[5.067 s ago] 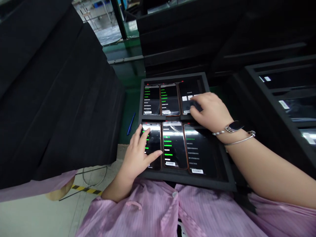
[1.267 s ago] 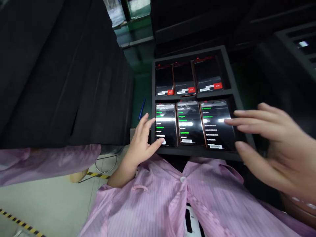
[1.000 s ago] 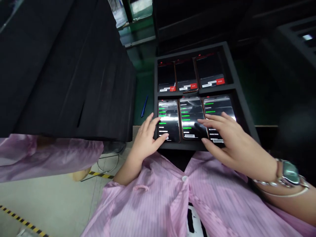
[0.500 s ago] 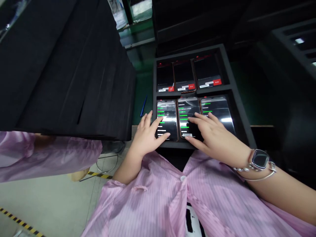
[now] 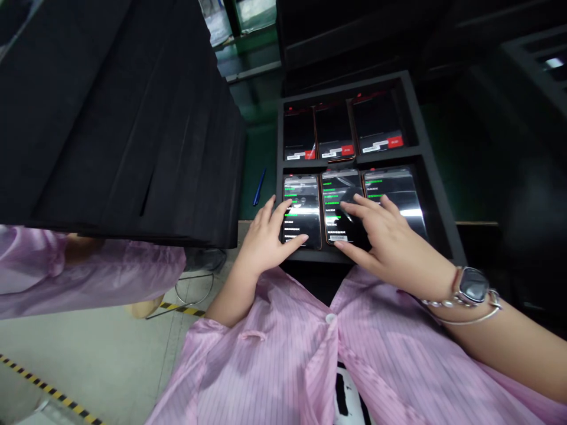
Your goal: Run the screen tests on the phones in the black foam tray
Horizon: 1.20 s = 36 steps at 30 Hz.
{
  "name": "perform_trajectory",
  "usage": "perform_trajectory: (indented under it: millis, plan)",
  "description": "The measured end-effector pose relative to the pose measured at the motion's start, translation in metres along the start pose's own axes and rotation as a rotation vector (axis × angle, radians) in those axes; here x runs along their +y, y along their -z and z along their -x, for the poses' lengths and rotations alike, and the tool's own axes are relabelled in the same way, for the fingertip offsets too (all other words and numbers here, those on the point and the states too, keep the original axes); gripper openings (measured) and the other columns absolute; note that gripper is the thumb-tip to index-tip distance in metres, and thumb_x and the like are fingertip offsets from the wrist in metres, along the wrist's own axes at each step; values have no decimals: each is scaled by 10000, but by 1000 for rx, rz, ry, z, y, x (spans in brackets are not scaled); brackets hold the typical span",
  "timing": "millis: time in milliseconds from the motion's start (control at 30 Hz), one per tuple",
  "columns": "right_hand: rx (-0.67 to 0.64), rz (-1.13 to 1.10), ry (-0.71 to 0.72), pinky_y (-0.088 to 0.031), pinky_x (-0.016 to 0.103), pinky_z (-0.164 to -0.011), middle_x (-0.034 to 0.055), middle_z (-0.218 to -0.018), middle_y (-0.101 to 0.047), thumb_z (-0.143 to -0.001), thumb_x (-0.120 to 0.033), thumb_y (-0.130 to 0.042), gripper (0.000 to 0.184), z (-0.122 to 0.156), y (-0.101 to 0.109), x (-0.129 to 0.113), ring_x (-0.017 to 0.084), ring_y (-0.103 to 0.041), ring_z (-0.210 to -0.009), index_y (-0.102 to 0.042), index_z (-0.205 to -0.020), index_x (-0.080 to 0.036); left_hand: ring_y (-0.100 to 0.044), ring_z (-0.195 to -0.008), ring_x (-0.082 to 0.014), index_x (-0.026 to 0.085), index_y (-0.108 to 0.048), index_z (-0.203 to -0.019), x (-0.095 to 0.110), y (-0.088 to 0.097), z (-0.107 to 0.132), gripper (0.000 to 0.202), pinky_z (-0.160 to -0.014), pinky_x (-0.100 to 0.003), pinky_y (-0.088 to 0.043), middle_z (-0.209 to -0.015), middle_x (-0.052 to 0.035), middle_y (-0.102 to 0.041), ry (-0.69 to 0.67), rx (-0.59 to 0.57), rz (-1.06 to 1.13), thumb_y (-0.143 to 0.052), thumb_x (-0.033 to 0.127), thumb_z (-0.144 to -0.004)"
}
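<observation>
Black compartmented tray (image 5: 425, 139), just before the pink shirt (image 5: 279, 360): I am counting six phones (image 5: 334, 130) lying face-up in two rows of three, the near row showing green and white text. Left hand (image 5: 266, 239), fingers spread, is overlapping the near-left phone (image 5: 310, 206); right hand (image 5: 383, 233), fingers also parted, is covering parts of the near-middle phone (image 5: 332, 192) and near-right phone (image 5: 396, 189), though I cannot tell whether either is touching. Blue pen (image 5: 259, 187) is lying just left of the tray.
</observation>
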State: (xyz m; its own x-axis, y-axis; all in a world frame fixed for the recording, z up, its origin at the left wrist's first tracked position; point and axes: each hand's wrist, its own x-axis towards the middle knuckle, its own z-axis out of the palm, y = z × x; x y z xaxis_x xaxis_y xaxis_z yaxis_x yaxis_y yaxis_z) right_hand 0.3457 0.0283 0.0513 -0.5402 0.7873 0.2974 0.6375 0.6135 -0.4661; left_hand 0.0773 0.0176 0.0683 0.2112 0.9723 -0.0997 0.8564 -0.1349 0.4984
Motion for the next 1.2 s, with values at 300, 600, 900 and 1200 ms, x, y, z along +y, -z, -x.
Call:
perform_trajectory:
  millis: [300,600,900,1200]
  plan:
    - [20,105,74,-326,691,-1181,226,-1365,-598,-1080,-495,-416,573,3,2,-8,414,-493,-1377,-466,-1420,-36,-225,-1564,-427,243,-502,-1498,0,0,9,741,-1213,-625,-319,-1692,-160,-251,-100,156,-147,-660,662,-907]
    - [-86,245,174,-314,680,-1171,203,-1294,-601,-1036,-474,-543,490,13,1,-16,387,-550,-1212,-639,-1264,-51,-616,-1244,-278,143,-643,-1267,10,-12,20,535,-1255,-536,-231,-1324,-102,-687,-510,165,-251,-605,591,-975]
    - [-66,206,126,-334,659,-1169,170,-1284,-631,-1029,-436,-557,419,9,-2,-19,367,-558,-1216,-673,-1232,-88,-656,-1130,-251,173,-676,-1180,2,-26,17,449,-1244,-510,-241,-1246,-63,-726,-492,297,-149,-711,526,-905]
    - [-59,158,125,-344,642,-1175,154,-1264,-638,-1026,-423,-565,407,7,-2,-16,345,-572,-1188,-672,-1235,-91,-662,-1090,-233,175,-683,-1154,4,-27,15,427,-1226,-504,-277,-1216,-47,-738,-482,330,-137,-679,533,-920]
